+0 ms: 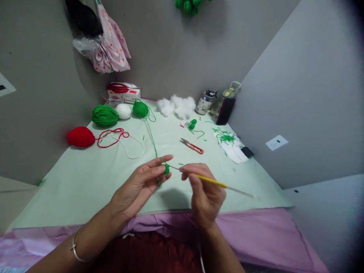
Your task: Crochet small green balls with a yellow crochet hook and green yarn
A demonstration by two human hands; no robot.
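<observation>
Between the thumb and fingers of my left hand (pixel 143 180) is a small piece of green crochet (pixel 166 169). My right hand (pixel 206 195) grips a crochet hook (pixel 212 180) by its yellow handle, and the thin metal tip reaches to the crochet piece. From there a strand of green yarn (pixel 152 136) runs over the left fingers and back to a small green ball (pixel 140 109). Exactly how the hook tip sits in the stitches is too small to tell.
Orange-handled thread snips (pixel 192 145) lie beyond my hands. Red yarn (pixel 81 137), a green skein (pixel 105 116) and a white ball (pixel 123 111) sit at left. White stuffing (pixel 178 106), a pen holder (pixel 204 103) and a bottle (pixel 224 99) stand behind; green scraps (pixel 227 138) lie at right.
</observation>
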